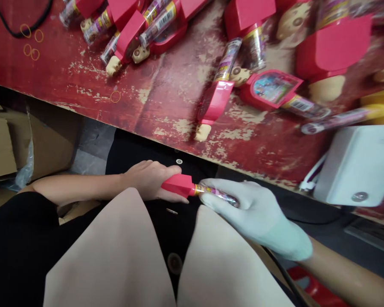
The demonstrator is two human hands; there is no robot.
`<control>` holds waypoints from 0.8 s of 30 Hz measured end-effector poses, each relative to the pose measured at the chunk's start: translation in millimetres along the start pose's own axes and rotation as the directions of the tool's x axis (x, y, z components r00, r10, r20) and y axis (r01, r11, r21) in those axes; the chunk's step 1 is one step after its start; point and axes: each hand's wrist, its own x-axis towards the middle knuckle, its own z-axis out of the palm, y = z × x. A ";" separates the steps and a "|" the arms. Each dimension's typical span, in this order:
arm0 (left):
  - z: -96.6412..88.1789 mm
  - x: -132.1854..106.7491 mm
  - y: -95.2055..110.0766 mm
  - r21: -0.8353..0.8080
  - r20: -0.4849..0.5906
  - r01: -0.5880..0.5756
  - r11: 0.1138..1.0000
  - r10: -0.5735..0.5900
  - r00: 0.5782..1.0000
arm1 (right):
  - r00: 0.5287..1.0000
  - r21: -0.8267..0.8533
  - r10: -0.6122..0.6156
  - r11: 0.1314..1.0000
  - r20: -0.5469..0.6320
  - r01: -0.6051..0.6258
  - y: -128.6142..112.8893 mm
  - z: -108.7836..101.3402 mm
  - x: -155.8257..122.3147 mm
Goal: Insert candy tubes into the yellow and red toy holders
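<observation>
Over my lap, both hands hold one toy (pixel 192 189): a red plastic block joined to a clear tube with a printed label. My bare left hand (pixel 149 179) is wrapped round the red end. My right hand (pixel 259 213), in a pale glove, grips the clear tube end. The toy lies level, just below the front edge of the worn red table (pixel 166 98). Several similar red toys with tubes and beige heads lie on the table, one (pixel 216 96) near the edge above my hands.
A white box-shaped device (pixel 358 164) with a cable sits at the table's right edge. Cardboard boxes (pixel 16 145) stand at the left on the floor. Small rubber bands (pixel 30 40) and a black cord lie at the table's far left. A yellow toy (pixel 382 104) is at the right.
</observation>
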 end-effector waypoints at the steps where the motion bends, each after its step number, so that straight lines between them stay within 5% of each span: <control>1: 0.8 -0.6 0.8 0.024 0.018 -0.004 1.000 0.004 1.000 | 1.000 0.011 0.003 1.000 0.030 -0.003 -0.4 0.4 -1.6; 5: 5.4 -0.7 3.7 0.068 0.074 -0.010 0.998 0.004 0.997 | 0.998 0.055 0.027 0.998 0.062 -0.030 1.4 5.2 -7.2; 11: 1.1 2.6 -3.8 0.159 0.004 0.064 0.985 -0.065 0.998 | 0.980 0.136 0.168 0.974 0.111 -0.182 14.5 9.1 7.4; 19: -19.4 5.9 -34.9 0.167 -0.209 0.017 0.986 0.019 0.978 | 0.999 0.009 -0.042 0.999 -0.034 0.043 19.1 5.7 31.3; 24: -9.2 14.6 -33.1 0.196 -0.330 -0.027 0.980 0.092 0.939 | 0.981 0.136 0.181 0.976 -0.065 -0.171 21.8 4.9 39.1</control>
